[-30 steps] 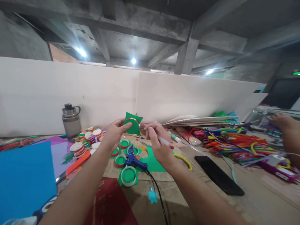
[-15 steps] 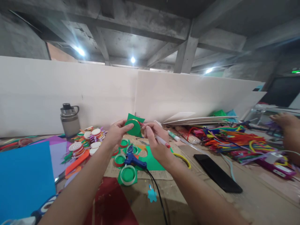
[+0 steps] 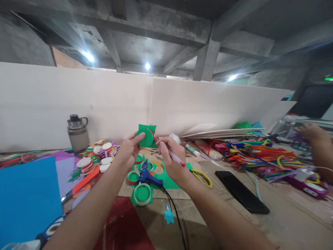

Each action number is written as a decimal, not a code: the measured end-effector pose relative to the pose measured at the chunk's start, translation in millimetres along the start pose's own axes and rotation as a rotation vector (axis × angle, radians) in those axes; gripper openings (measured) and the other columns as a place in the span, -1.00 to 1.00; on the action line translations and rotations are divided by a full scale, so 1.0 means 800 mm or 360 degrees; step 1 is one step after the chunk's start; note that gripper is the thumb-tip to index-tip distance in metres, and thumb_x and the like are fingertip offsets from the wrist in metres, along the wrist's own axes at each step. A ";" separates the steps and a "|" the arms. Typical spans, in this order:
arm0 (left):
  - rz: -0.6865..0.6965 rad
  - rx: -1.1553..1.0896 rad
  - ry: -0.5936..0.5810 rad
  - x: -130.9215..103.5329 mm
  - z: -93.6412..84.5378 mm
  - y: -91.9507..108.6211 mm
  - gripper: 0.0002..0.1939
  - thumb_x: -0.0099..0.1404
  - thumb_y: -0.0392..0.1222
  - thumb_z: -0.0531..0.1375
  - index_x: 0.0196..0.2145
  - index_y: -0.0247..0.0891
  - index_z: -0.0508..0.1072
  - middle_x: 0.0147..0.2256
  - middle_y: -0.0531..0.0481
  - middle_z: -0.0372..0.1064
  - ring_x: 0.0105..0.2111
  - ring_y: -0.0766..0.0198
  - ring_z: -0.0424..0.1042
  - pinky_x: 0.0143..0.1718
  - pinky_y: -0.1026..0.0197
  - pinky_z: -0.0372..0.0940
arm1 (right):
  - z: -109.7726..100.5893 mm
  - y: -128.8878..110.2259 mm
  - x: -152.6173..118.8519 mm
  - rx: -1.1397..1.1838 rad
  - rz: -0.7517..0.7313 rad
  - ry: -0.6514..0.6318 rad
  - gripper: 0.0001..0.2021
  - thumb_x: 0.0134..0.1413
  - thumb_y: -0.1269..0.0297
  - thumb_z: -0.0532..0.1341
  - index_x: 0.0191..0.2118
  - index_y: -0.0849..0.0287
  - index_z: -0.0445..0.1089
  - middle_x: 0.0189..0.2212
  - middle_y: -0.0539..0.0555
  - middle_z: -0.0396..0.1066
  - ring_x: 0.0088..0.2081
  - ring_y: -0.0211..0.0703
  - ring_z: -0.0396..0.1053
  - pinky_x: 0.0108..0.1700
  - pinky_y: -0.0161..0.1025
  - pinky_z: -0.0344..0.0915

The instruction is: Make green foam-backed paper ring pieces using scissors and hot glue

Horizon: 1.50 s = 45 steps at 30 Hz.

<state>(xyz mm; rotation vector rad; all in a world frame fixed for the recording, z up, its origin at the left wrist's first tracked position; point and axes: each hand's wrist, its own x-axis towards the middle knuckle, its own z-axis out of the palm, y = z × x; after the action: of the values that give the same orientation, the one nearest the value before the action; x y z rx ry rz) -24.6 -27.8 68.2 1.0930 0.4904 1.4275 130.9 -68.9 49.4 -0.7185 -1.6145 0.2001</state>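
Observation:
My left hand (image 3: 131,147) pinches a round green piece (image 3: 146,138) with a red edge, thumb across its face. Behind that round piece a green paper sheet (image 3: 145,127) shows its corners. In my right hand (image 3: 171,152) is a red pen (image 3: 177,159), its tip at the right edge of the green piece and its red end by the wrist. Below both hands lies a blue glue gun (image 3: 151,178) with a black cord, among several green-filled rings, one being a white-rimmed ring (image 3: 142,194) on green paper.
Yellow-handled scissors (image 3: 205,178) and a black phone (image 3: 241,192) lie at the right, with colourful pipe cleaners (image 3: 260,152) behind. A grey bottle (image 3: 78,133), a blue sheet (image 3: 28,198) and an orange cutter (image 3: 85,180) are at the left. Another person's hand (image 3: 309,133) is far right.
The green piece and sheet have turned slightly and shifted left in my left hand. My right hand has moved a little left and down with the pen, uncovering more of the scissors.

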 end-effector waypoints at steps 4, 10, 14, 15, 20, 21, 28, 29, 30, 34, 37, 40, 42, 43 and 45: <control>0.0017 -0.0022 0.0047 0.002 0.000 -0.004 -0.71 0.04 -0.13 0.39 -0.29 -0.34 0.55 -0.34 -0.08 0.57 -0.32 0.19 0.54 -0.32 0.25 0.40 | 0.001 0.000 -0.001 -0.0029 -0.0010 0.0002 -0.87 0.27 0.28 0.06 -0.24 0.08 0.35 -0.40 0.00 0.42 -0.39 -0.21 0.39 -0.31 -0.26 0.30; -0.0054 -0.0148 0.0213 0.001 0.009 -0.006 -0.79 0.05 -0.20 0.38 -0.33 -0.32 0.53 -0.44 0.01 0.54 -0.49 0.35 0.47 -0.54 0.36 0.27 | 0.002 0.000 -0.002 -0.0107 -0.0088 -0.0003 -0.88 0.26 0.32 0.06 -0.23 0.08 0.35 -0.35 0.02 0.43 -0.36 -0.20 0.38 -0.28 -0.24 0.29; -0.0112 -0.0238 0.0254 -0.003 0.016 -0.006 -0.85 0.11 -0.23 0.34 -0.33 -0.30 0.52 -0.45 0.04 0.52 -0.50 0.36 0.44 -0.57 0.35 0.23 | 0.002 -0.001 -0.003 -0.0178 -0.0140 -0.0017 -0.88 0.25 0.34 0.07 -0.22 0.09 0.34 -0.34 0.03 0.44 -0.35 -0.19 0.37 -0.25 -0.23 0.28; -0.0116 -0.0269 0.0264 -0.004 0.017 -0.006 -0.86 0.12 -0.23 0.33 -0.34 -0.30 0.51 -0.46 0.05 0.52 -0.50 0.37 0.43 -0.58 0.35 0.22 | 0.002 0.000 -0.004 -0.0202 -0.0160 -0.0031 -0.88 0.25 0.34 0.07 -0.22 0.09 0.34 -0.34 0.03 0.44 -0.34 -0.19 0.38 -0.24 -0.22 0.28; -0.0131 -0.0372 0.0372 -0.006 0.021 -0.005 -0.86 0.11 -0.23 0.34 -0.37 -0.31 0.50 -0.50 0.07 0.48 -0.54 0.40 0.39 -0.63 0.36 0.15 | 0.008 0.004 -0.009 -0.0324 -0.0262 -0.0051 -0.87 0.26 0.35 0.06 -0.21 0.12 0.35 -0.30 0.06 0.45 -0.27 -0.15 0.38 -0.16 -0.20 0.28; -0.0129 -0.0380 0.0397 -0.005 0.021 -0.006 -0.85 0.10 -0.23 0.35 -0.37 -0.31 0.49 -0.51 0.08 0.48 -0.56 0.40 0.39 -0.64 0.35 0.14 | 0.010 0.005 -0.010 -0.0337 -0.0274 -0.0051 -0.87 0.26 0.34 0.06 -0.21 0.12 0.35 -0.30 0.07 0.45 -0.25 -0.15 0.39 -0.15 -0.19 0.28; -0.0111 -0.0487 0.0556 -0.002 0.025 -0.013 -0.90 0.10 -0.29 0.33 -0.42 -0.30 0.46 -0.52 0.05 0.49 -0.62 0.39 0.37 -0.66 0.33 0.13 | 0.023 0.001 -0.020 -0.0372 -0.0447 -0.0124 -0.88 0.25 0.40 0.06 -0.20 0.12 0.33 -0.28 0.08 0.47 -0.23 -0.14 0.39 -0.14 -0.19 0.30; -0.0122 -0.0498 0.0563 -0.003 0.027 -0.014 -0.91 0.12 -0.29 0.32 -0.41 -0.31 0.47 -0.52 0.04 0.49 -0.62 0.38 0.38 -0.65 0.33 0.15 | 0.024 0.000 -0.021 -0.0372 -0.0477 -0.0140 -0.89 0.24 0.41 0.06 -0.21 0.12 0.32 -0.29 0.08 0.47 -0.24 -0.15 0.39 -0.15 -0.19 0.30; -0.0140 -0.0508 0.0565 -0.004 0.029 -0.013 -0.92 0.13 -0.29 0.31 -0.41 -0.31 0.47 -0.52 0.03 0.50 -0.61 0.36 0.40 -0.63 0.32 0.19 | 0.025 -0.001 -0.022 -0.0370 -0.0496 -0.0152 -0.90 0.24 0.41 0.07 -0.23 0.12 0.31 -0.30 0.08 0.46 -0.24 -0.15 0.38 -0.15 -0.19 0.30; -0.0187 -0.0567 0.0552 -0.007 0.034 -0.013 -0.93 0.16 -0.27 0.29 -0.41 -0.31 0.46 -0.54 0.01 0.48 -0.54 0.28 0.47 -0.44 0.26 0.36 | 0.030 -0.004 -0.025 -0.0344 -0.0513 -0.0186 -0.89 0.24 0.40 0.06 -0.23 0.12 0.31 -0.30 0.08 0.46 -0.23 -0.15 0.39 -0.14 -0.18 0.32; -0.0239 -0.0593 0.0509 -0.007 0.030 -0.016 -0.88 0.16 -0.22 0.30 -0.45 -0.30 0.45 -0.56 0.03 0.46 -0.57 0.30 0.44 -0.35 0.22 0.39 | 0.033 -0.005 -0.027 -0.0332 -0.0520 -0.0212 -0.88 0.23 0.40 0.06 -0.23 0.13 0.33 -0.29 0.10 0.46 -0.21 -0.14 0.39 -0.13 -0.18 0.32; -0.0251 -0.0573 0.0511 -0.006 0.025 -0.025 -0.83 0.10 -0.18 0.35 -0.44 -0.29 0.44 -0.55 0.05 0.45 -0.61 0.34 0.40 -0.35 0.22 0.39 | 0.035 -0.006 -0.027 -0.0329 -0.0499 -0.0243 -0.88 0.24 0.40 0.06 -0.24 0.13 0.33 -0.29 0.09 0.46 -0.22 -0.15 0.38 -0.13 -0.19 0.32; -0.0200 -0.0532 0.0506 -0.005 0.022 -0.031 -0.79 0.06 -0.16 0.38 -0.39 -0.28 0.46 -0.51 0.04 0.48 -0.57 0.34 0.42 -0.37 0.23 0.37 | 0.035 -0.004 -0.027 -0.0330 -0.0484 -0.0254 -0.87 0.25 0.39 0.05 -0.25 0.13 0.32 -0.30 0.09 0.45 -0.23 -0.16 0.37 -0.13 -0.19 0.32; -0.0176 -0.0507 0.0503 -0.005 0.020 -0.035 -0.77 0.05 -0.16 0.39 -0.36 -0.28 0.46 -0.49 0.03 0.49 -0.55 0.33 0.43 -0.38 0.24 0.36 | 0.036 -0.003 -0.027 -0.0334 -0.0479 -0.0248 -0.87 0.26 0.39 0.05 -0.25 0.12 0.32 -0.31 0.09 0.45 -0.24 -0.15 0.37 -0.13 -0.19 0.32; -0.0143 -0.0462 0.0498 -0.004 0.017 -0.040 -0.73 0.03 -0.15 0.39 -0.31 -0.27 0.47 -0.46 0.02 0.50 -0.52 0.31 0.45 -0.40 0.25 0.35 | 0.036 0.000 -0.027 -0.0348 -0.0469 -0.0231 -0.87 0.26 0.38 0.05 -0.25 0.11 0.32 -0.31 0.08 0.45 -0.24 -0.15 0.38 -0.14 -0.18 0.32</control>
<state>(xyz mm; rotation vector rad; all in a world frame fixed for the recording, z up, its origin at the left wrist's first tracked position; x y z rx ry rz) 3.4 -28.5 47.5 0.6122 0.5267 1.5416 103.7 -73.3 26.0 -0.6319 -1.8785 -0.1435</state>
